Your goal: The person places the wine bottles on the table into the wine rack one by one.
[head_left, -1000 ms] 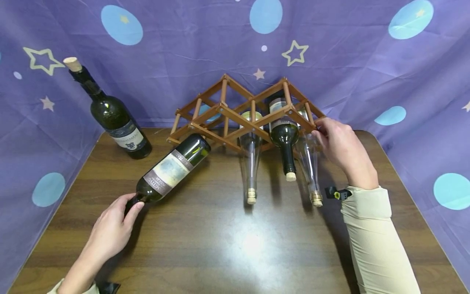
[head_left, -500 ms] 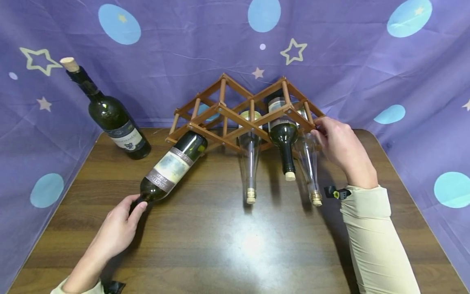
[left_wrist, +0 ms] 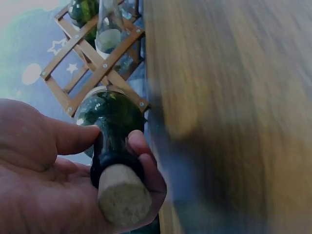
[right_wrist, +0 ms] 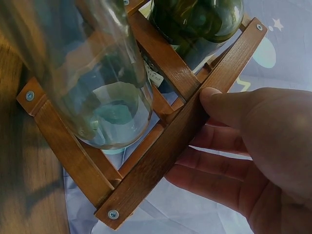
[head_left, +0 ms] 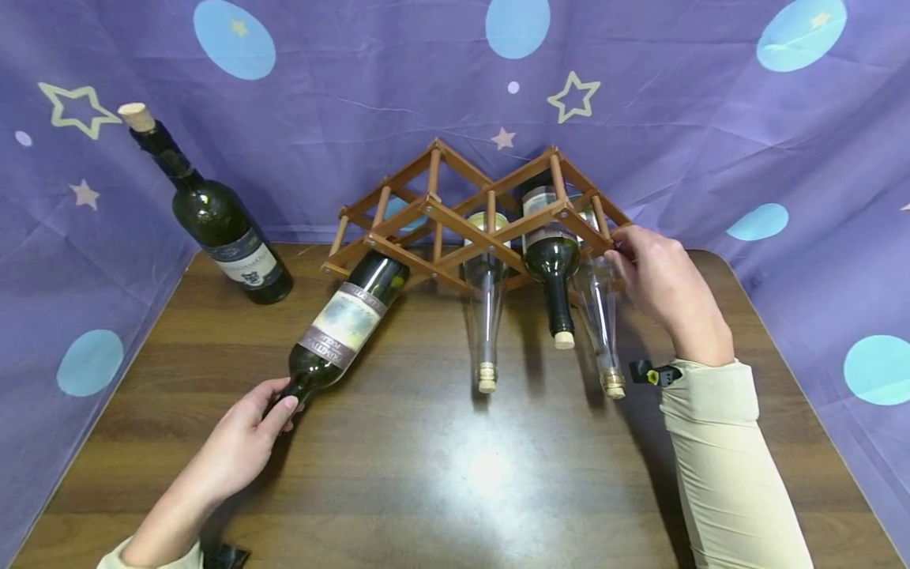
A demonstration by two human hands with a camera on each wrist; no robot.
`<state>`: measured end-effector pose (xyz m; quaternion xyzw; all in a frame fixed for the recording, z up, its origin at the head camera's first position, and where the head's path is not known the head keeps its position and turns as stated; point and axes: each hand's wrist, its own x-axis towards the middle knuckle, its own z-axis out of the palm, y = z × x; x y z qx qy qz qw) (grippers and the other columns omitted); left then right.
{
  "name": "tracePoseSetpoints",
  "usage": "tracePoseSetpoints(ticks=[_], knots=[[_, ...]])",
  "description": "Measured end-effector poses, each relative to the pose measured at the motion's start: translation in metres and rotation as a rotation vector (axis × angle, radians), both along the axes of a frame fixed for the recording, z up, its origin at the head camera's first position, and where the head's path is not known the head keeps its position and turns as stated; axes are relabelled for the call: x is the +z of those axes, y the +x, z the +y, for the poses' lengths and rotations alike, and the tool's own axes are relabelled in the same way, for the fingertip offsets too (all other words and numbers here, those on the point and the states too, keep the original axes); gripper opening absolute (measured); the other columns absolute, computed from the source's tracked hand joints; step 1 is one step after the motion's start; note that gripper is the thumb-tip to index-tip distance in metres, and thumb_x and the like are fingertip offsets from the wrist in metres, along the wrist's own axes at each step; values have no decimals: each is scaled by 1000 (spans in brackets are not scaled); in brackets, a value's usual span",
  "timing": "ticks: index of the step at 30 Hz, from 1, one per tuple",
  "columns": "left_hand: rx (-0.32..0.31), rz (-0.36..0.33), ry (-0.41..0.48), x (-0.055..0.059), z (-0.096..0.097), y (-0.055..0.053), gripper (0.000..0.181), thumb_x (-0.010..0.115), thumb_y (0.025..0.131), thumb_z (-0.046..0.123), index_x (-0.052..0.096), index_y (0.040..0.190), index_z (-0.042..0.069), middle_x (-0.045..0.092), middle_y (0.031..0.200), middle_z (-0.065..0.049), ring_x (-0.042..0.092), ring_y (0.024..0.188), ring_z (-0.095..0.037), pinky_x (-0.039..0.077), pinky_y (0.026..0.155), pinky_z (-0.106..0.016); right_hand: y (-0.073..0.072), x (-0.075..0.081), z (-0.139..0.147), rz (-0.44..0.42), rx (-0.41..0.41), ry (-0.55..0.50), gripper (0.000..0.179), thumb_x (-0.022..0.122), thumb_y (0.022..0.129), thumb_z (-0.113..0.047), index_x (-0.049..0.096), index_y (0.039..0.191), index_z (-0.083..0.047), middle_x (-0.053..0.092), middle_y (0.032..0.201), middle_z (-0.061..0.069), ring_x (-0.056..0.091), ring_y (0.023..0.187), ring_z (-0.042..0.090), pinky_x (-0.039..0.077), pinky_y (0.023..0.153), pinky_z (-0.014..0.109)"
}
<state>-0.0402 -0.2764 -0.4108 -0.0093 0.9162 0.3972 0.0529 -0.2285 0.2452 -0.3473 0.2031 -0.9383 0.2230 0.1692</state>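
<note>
A dark green wine bottle (head_left: 341, 324) with a landscape label is tilted, its base at the lower left cell of the wooden wine rack (head_left: 465, 233). My left hand (head_left: 245, 438) grips it by the neck; in the left wrist view the cork (left_wrist: 125, 195) points toward the camera. At the rack's right end my right hand (head_left: 668, 284) pinches a wooden slat (right_wrist: 161, 151) between thumb and fingers. Lying in the rack, necks forward, are a clear bottle (head_left: 487, 316), a corked green bottle (head_left: 553, 261) and another clear bottle (head_left: 599, 316).
Another corked green wine bottle (head_left: 227, 229) stands upright at the back left of the wooden table (head_left: 426, 490). Behind the rack hangs a purple cloth (head_left: 398, 71) with stars and blue dots.
My left hand has moved right and slightly forward, bringing the bottle's base from in front of the rack to its lower left cell. My right hand keeps its hold on the slat.
</note>
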Motion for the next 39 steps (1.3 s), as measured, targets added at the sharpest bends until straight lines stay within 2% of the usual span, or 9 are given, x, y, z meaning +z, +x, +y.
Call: tracePoseSetpoints(ticks=[4, 6, 9, 11, 13, 17, 22, 29, 39], knots=[[-31, 3, 74, 3, 5, 1, 35, 49, 112, 7, 51, 140, -15, 70, 109, -15, 63, 87, -15, 52, 74, -25, 1, 0, 0, 8, -1, 3, 15, 66, 105, -9, 68, 117, 1, 71, 102, 20, 69, 91, 40, 54, 80, 59], [-31, -12, 113, 5, 7, 1, 35, 49, 112, 7, 50, 140, -15, 68, 106, -15, 62, 86, -13, 51, 68, -26, 0, 0, 0, 8, 1, 3, 15, 66, 105, -8, 68, 116, 1, 71, 101, 20, 68, 91, 40, 54, 80, 59], [-17, -79, 204, 8, 11, 0, 39, 48, 113, 8, 46, 145, -14, 65, 102, -15, 58, 72, -12, 49, 54, -28, 0, 0, -1, 4, 3, 3, 15, 65, 105, -8, 68, 116, 1, 71, 101, 20, 68, 91, 40, 54, 80, 59], [-17, -120, 253, 9, 14, -3, 41, 47, 113, 9, 42, 147, -14, 64, 102, -16, 57, 71, -13, 47, 50, -28, 0, 0, 0, 1, 3, 4, 15, 65, 105, -8, 67, 116, 1, 71, 102, 21, 68, 91, 40, 54, 81, 59], [-32, -137, 271, 9, 16, -6, 43, 46, 113, 8, 39, 149, -16, 65, 104, -16, 58, 73, -12, 50, 54, -27, 0, -1, 0, -3, 4, 4, 15, 65, 105, -8, 67, 116, 1, 71, 102, 21, 68, 92, 41, 54, 81, 59], [-75, -114, 280, 9, 22, -13, 44, 48, 111, 4, 39, 147, -20, 67, 113, -18, 66, 91, -15, 55, 74, -25, 0, -1, 0, -15, 1, 0, 16, 65, 106, -9, 68, 117, 1, 71, 104, 21, 69, 94, 41, 54, 83, 60], [-82, -148, 350, 11, 29, -20, 45, 50, 110, 2, 38, 148, -20, 66, 117, -24, 69, 94, -19, 59, 73, -28, 0, -1, 0, -17, -1, -4, 16, 66, 106, -11, 69, 118, 0, 71, 105, 20, 69, 97, 41, 54, 85, 60], [-79, -188, 397, 9, 38, -29, 47, 52, 110, 2, 34, 147, -21, 63, 128, -34, 71, 101, -27, 60, 79, -29, 0, 0, 0, -17, -4, -3, 16, 66, 106, -11, 68, 117, 0, 72, 106, 20, 70, 98, 42, 54, 86, 61], [-93, -178, 459, 9, 52, -41, 43, 54, 109, 2, 36, 141, -21, 66, 121, -31, 71, 97, -24, 60, 78, -30, 0, 0, -1, -20, 0, -4, 17, 67, 105, -10, 68, 118, 1, 72, 107, 20, 70, 99, 42, 55, 87, 61]])
